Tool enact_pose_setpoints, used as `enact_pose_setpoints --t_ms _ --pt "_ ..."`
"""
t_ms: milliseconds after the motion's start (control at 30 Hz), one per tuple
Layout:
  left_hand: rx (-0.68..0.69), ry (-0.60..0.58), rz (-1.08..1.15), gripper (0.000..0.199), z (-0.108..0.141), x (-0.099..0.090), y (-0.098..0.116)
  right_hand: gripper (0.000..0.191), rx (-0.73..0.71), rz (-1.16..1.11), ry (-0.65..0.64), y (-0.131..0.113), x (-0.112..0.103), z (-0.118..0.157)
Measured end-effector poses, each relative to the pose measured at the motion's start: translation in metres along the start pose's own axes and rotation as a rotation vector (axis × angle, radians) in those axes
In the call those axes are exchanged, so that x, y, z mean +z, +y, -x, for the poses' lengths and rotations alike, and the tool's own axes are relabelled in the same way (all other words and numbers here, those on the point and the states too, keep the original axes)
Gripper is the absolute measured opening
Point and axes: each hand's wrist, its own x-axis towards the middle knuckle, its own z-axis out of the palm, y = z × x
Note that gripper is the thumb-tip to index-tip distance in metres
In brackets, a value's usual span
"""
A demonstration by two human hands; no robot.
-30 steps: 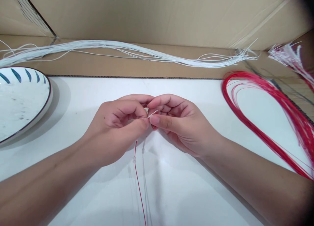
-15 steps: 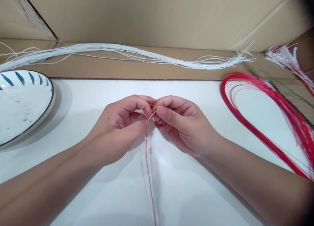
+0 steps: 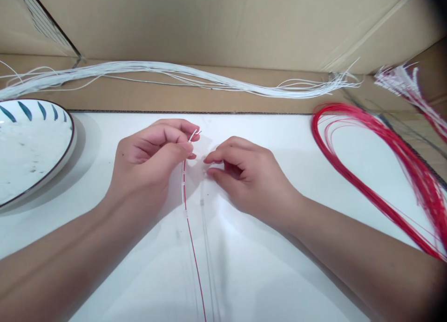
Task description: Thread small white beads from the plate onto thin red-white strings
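Observation:
My left hand (image 3: 150, 159) pinches a thin red and white strand (image 3: 191, 233) between thumb and forefinger. Short white and red ends stick up above the fingertips, and the rest hangs down past the bottom edge of the view. Small whitish bits show on the strand just below the hand. My right hand (image 3: 244, 173) is a little to the right, apart from the strand, its thumb and forefinger slightly parted with nothing visible between them.
A white plate (image 3: 35, 149) with blue-green leaf marks sits at the left. White strands (image 3: 174, 70) lie along a cardboard ledge (image 3: 139, 96) at the back. Looped red strands (image 3: 352, 175) lie at the right, near a pink and white bundle (image 3: 401, 82).
My left hand has moved left with the strand in it. My right hand has let go of the strand, and a gap now separates the two hands.

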Motion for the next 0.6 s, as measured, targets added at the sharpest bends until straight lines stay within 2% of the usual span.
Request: enact_pose_setpoints --t_ms 133,300,367,433,500,600 --pt "-0.010 -0.002 0.009 0.025 0.001 0.001 0.002 0.017 -0.060 0.094 -0.062 -0.001 0.002 0.000" --pt "-0.041 -0.072 -0.012 0.022 0.003 -0.002 0.001 0.021 -0.065 0.111 -0.088 -0.004 0.004 0.000" --pt "-0.031 -0.096 -0.020 0.021 0.002 -0.004 0.000 0.020 -0.066 0.120 -0.079 -0.006 0.005 0.002" --pt "-0.029 -0.106 -0.018 0.021 0.001 -0.005 0.000 0.015 -0.067 0.080 -0.017 -0.009 0.004 0.003" --pt "-0.053 -0.096 0.007 0.022 0.001 -0.004 0.000 0.010 -0.026 -0.085 0.086 -0.012 0.002 0.002" --pt "-0.058 -0.125 0.039 0.021 0.002 -0.005 0.000 0.009 0.185 -0.576 0.173 -0.012 -0.001 -0.002"
